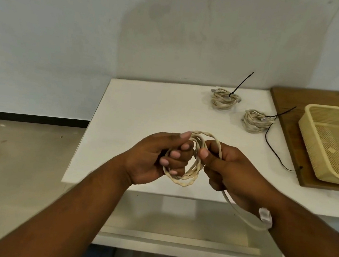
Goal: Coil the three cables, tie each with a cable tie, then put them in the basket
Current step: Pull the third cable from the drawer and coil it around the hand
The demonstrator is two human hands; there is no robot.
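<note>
Both my hands hold a cream cable (188,176) wound into loops above the white table's front edge. My left hand (156,158) grips the left side of the coil, fingers curled through it. My right hand (229,171) pinches the right side; the cable's free end trails under that wrist to a clear plug (265,217). Two coiled cream cables lie at the back right, the far coil (223,99) and the near coil (255,121), each with a black cable tie around it. A loose black cable tie (271,149) lies near the cream basket (309,131).
The basket sits on a wooden board (287,125) at the right end of the white table (145,113). A pale wall stands behind. The floor shows to the left, and a lower shelf lies below the table's front edge.
</note>
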